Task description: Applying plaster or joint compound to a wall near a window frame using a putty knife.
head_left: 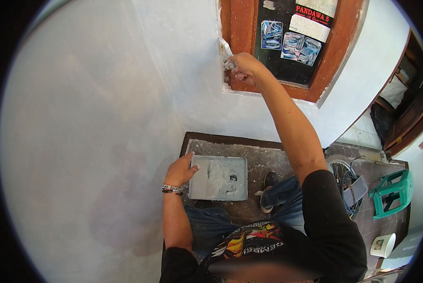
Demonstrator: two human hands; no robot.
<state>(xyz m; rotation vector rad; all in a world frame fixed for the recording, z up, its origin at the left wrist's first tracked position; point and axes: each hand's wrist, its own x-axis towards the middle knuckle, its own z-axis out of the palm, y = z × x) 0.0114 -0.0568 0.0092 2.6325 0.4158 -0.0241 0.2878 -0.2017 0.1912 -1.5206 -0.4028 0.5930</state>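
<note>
My right hand [244, 68] is closed around a paintbrush [225, 49], its arm stretched up and forward. The white, paint-covered brush rests against the strip where the white wall [192, 66] meets the brown wooden window frame [242, 28]. Paint smears mark that edge of the frame. Lower down, my left hand [179, 170] grips the left rim of a shallow grey paint tray [242, 177], thumb over the edge. Pale paint coats most of the tray's inside, with a dark bare patch at its right. My fingers below the rim are hidden.
Stickers cover part of the dark window pane [277, 61]. A large pale wall [79, 141] stands close on my left. To the right are a wheel with cables [346, 177], a green plastic stool [393, 193] and a white bucket [383, 245]. My shoe [269, 188] is beside the tray.
</note>
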